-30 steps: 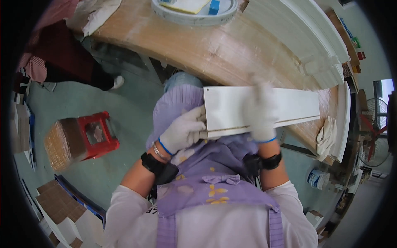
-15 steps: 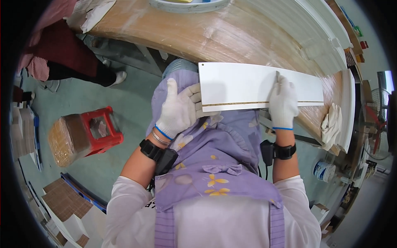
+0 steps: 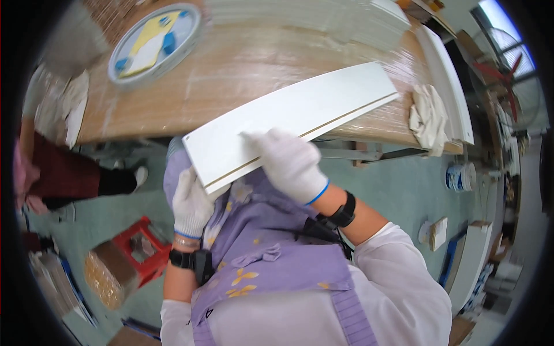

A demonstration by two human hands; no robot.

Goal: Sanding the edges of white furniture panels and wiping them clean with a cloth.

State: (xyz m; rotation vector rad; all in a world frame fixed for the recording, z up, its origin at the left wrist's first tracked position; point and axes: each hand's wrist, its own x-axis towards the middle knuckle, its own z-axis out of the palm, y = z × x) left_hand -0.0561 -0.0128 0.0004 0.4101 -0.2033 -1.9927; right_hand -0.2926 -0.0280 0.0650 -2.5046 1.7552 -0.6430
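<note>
A long white board (image 3: 300, 106) with a brown groove along its near edge lies slantwise, partly over the table and partly over my lap. My left hand (image 3: 193, 203), in a white glove, is closed around the board's near left corner, with some fingers hidden. Above the left half of the board is my right hand (image 3: 288, 164), gloved too and smeared by motion. Its fingers are closed, and a small greyish tip sticks out of them against the white surface; the kind of thing is unclear.
The film-covered table (image 3: 242, 75) carries a round tub (image 3: 115, 78) with a yellow cloth and blue pieces, a crumpled pale cloth (image 3: 428, 118) and a long white panel (image 3: 444, 81). A red stool (image 3: 151, 254) stands on the floor at left, near another person (image 3: 63, 173).
My view has turned, so the board now slants up to the right. My left hand went from open to closed on its corner; my right hand moved toward the board's left end.
</note>
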